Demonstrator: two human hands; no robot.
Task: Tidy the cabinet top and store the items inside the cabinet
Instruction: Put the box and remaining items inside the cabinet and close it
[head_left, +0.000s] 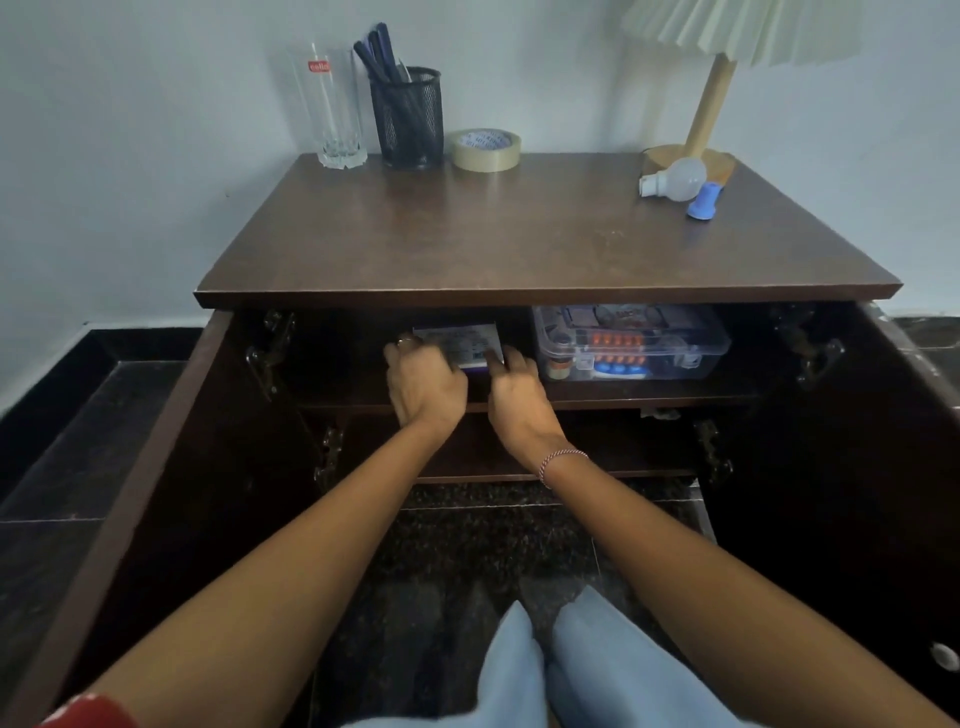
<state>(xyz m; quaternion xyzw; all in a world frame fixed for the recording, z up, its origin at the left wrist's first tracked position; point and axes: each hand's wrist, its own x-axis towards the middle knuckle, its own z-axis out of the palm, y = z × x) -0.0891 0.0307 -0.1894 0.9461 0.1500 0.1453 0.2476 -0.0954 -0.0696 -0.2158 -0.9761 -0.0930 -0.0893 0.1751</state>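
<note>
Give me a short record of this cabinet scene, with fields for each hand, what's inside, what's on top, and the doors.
left hand: left hand grips the left end of a flat box over the upper shelf
right hand: right hand holds the box's right end
inside: clear plastic container on the same shelf, right of the box
on top: cabinet top carries a glass, pen holder, tape roll, lamp, light bulb, small blue item
doors: left door and right door open
</note>
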